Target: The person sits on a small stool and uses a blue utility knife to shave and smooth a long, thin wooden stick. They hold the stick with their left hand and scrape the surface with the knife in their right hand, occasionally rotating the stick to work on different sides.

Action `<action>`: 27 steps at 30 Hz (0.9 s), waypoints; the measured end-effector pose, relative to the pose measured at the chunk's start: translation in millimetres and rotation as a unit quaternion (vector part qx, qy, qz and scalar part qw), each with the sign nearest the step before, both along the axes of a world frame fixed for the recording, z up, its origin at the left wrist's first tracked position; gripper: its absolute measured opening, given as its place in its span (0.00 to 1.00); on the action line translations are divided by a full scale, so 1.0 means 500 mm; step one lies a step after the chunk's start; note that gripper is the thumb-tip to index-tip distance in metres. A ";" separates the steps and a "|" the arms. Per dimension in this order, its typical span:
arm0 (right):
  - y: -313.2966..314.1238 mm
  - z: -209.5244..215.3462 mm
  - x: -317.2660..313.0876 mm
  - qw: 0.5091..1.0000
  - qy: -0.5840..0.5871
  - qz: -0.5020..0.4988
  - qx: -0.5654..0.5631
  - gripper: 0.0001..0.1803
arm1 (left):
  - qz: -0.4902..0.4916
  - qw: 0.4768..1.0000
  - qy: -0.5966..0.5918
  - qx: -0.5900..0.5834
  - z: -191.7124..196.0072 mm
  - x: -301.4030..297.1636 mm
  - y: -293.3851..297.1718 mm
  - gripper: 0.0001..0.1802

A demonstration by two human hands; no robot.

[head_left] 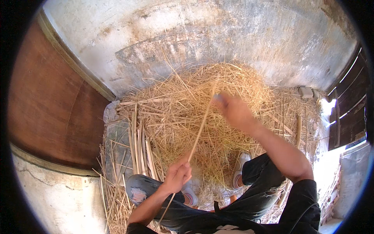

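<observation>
A long, thin, pale strip [201, 128], which looks like split bamboo or cane, runs slantwise from my lap up toward the straw. My left hand [177, 176] is closed around it above my left knee. My right hand [235, 111] is farther out, curled closed beside the strip's far end and blurred by motion. A small bluish-grey bit [218, 97] shows at its fingers, too smeared to name. Whether the right hand touches the strip, I cannot tell. Loose straw-like shavings [183, 117] are heaped beneath both hands.
Several split strips [137, 144] lie by my left knee. A brown wooden panel [58, 105] stands at the left, and a stained wall [194, 39] rises behind the heap. Dark slatted boards [350, 105] and a grey block [306, 92] are at the right.
</observation>
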State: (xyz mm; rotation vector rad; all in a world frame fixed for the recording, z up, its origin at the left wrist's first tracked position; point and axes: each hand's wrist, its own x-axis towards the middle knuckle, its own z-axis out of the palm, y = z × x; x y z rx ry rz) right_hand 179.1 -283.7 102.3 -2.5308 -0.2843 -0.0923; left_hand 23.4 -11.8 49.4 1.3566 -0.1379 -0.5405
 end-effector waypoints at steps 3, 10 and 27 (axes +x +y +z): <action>-0.131 0.022 0.073 0.982 -0.045 -0.145 0.114 0.29 | -0.058 0.998 0.025 -0.030 -0.003 -0.016 -0.019 0.29; -0.150 0.004 0.047 0.948 -0.027 -0.138 0.285 0.29 | -0.058 0.993 0.065 -0.082 0.015 -0.011 0.001 0.34; -0.002 -0.015 -0.036 0.961 0.134 0.007 0.244 0.23 | -0.080 0.980 0.132 -0.127 0.016 0.023 -0.012 0.39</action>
